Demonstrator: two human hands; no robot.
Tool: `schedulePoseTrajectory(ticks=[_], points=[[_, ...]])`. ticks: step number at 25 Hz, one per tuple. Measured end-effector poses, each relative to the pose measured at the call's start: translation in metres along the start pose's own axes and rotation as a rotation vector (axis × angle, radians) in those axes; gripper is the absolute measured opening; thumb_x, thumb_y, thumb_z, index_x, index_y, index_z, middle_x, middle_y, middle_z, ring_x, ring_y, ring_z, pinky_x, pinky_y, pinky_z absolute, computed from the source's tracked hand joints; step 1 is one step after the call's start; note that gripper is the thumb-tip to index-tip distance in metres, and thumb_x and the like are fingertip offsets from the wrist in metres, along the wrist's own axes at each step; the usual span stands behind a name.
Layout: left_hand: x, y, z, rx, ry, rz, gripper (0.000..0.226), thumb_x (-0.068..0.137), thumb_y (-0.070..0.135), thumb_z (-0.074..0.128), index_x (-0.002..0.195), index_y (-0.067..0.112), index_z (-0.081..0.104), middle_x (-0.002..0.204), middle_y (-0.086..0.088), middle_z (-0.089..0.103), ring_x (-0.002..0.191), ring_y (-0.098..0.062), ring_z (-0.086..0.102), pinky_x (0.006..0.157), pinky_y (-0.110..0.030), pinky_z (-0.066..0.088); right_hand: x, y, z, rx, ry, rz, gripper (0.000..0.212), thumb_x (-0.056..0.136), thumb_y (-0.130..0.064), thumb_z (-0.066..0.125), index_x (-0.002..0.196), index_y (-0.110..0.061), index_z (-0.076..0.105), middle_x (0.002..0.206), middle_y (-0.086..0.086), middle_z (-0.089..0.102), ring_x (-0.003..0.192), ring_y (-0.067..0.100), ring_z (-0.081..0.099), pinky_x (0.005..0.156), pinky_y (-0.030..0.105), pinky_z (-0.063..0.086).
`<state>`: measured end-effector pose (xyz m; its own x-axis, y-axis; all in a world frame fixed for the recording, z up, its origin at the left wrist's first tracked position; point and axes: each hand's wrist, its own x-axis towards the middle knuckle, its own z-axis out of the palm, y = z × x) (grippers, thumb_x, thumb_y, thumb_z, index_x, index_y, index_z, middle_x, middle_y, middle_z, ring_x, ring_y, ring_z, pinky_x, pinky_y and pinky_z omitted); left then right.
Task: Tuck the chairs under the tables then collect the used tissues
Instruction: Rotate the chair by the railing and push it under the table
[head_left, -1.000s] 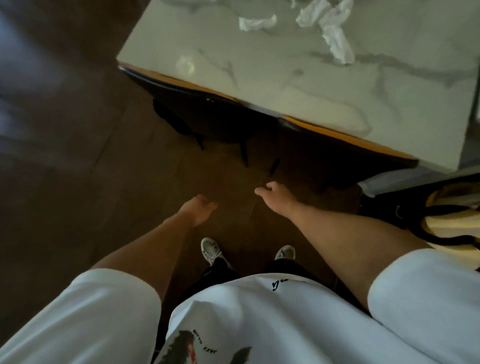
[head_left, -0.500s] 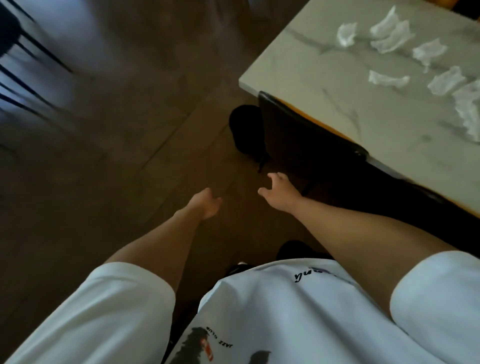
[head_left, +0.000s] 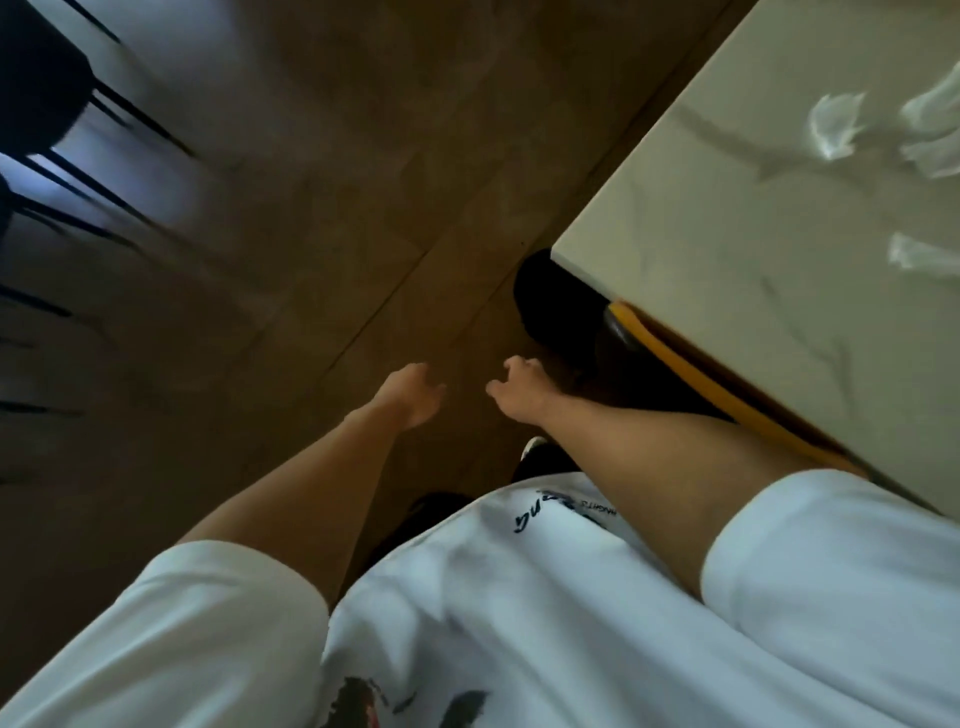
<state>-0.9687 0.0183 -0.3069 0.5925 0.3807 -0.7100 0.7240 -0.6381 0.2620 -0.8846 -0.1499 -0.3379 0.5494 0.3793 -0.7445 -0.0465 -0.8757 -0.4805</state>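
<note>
A white marble table (head_left: 737, 270) fills the right side. Several crumpled white tissues (head_left: 834, 124) lie on it near the right edge of the view, blurred. A dark chair with a yellow back edge (head_left: 691, 374) sits tucked under the table's near side. My left hand (head_left: 413, 395) and my right hand (head_left: 519, 389) hang over the brown floor, left of the table corner. Both hold nothing, fingers loosely apart.
Thin black legs of another chair (head_left: 78, 135) show at the upper left, its dark seat in the corner. Brown wooden floor (head_left: 337, 208) lies between that chair and the table. My white shirt fills the bottom of the view.
The view has swung left: the table and tissues slid to the right edge, and the far chair's legs at upper left came in. Both hands stayed empty in front of me.
</note>
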Motion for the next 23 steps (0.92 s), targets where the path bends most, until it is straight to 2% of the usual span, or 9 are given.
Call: schedulePoseTrajectory(ticks=[3, 8, 12, 16, 20, 23], points=[[0.041, 0.019, -0.051, -0.022, 0.009, 0.048, 0.028, 0.098, 0.028, 0.053, 0.118, 0.013, 0.064, 0.112, -0.005, 0.065, 0.094, -0.018, 0.057, 0.078, -0.032, 0.046, 0.041, -0.048, -0.028, -0.001, -0.011, -0.003, 0.061, 0.098, -0.039, 0.053, 0.151, -0.013, 0.036, 0.151, 0.015, 0.036, 0.129, 0.035, 0.049, 0.105, 0.049, 0.046], [0.133, 0.031, -0.123, -0.023, -0.078, 0.076, 0.025, 0.096, 0.027, 0.055, 0.113, 0.013, 0.067, 0.110, -0.006, 0.068, 0.094, -0.019, 0.059, 0.076, -0.032, 0.046, 0.124, -0.102, -0.072, 0.030, 0.008, 0.086, 0.063, 0.096, -0.042, 0.054, 0.151, -0.015, 0.035, 0.151, 0.013, 0.037, 0.127, 0.034, 0.052, 0.103, 0.049, 0.049], [0.227, 0.037, -0.192, 0.105, -0.208, 0.137, 0.024, 0.098, 0.020, 0.049, 0.107, 0.006, 0.066, 0.101, -0.005, 0.063, 0.090, -0.021, 0.059, 0.073, -0.032, 0.045, 0.197, -0.157, -0.109, 0.130, 0.073, 0.168, 0.062, 0.098, -0.040, 0.052, 0.151, -0.013, 0.034, 0.151, 0.015, 0.037, 0.126, 0.034, 0.052, 0.103, 0.047, 0.048], [0.306, 0.045, -0.258, 0.161, -0.250, 0.212, 0.024, 0.096, 0.025, 0.050, 0.105, 0.012, 0.068, 0.114, -0.010, 0.069, 0.095, -0.024, 0.063, 0.076, -0.033, 0.047, 0.252, -0.211, -0.140, 0.255, 0.127, 0.236, 0.062, 0.098, -0.041, 0.053, 0.151, -0.014, 0.036, 0.150, 0.014, 0.039, 0.128, 0.033, 0.052, 0.102, 0.040, 0.047], [0.371, 0.087, -0.314, 0.332, -0.312, 0.281, 0.035, 0.101, 0.022, 0.045, 0.126, 0.004, 0.063, 0.126, -0.016, 0.064, 0.114, -0.034, 0.062, 0.091, -0.039, 0.051, 0.301, -0.244, -0.181, 0.392, 0.238, 0.275, 0.061, 0.097, -0.040, 0.056, 0.150, -0.014, 0.040, 0.151, 0.014, 0.041, 0.128, 0.032, 0.053, 0.104, 0.039, 0.047], [0.414, 0.137, -0.342, 0.441, -0.358, 0.368, 0.035, 0.103, 0.022, 0.044, 0.126, 0.004, 0.063, 0.126, -0.018, 0.065, 0.112, -0.034, 0.064, 0.088, -0.040, 0.053, 0.331, -0.248, -0.217, 0.428, 0.260, 0.329, 0.059, 0.096, -0.036, 0.055, 0.148, -0.010, 0.043, 0.148, 0.018, 0.044, 0.126, 0.035, 0.054, 0.100, 0.039, 0.048]])
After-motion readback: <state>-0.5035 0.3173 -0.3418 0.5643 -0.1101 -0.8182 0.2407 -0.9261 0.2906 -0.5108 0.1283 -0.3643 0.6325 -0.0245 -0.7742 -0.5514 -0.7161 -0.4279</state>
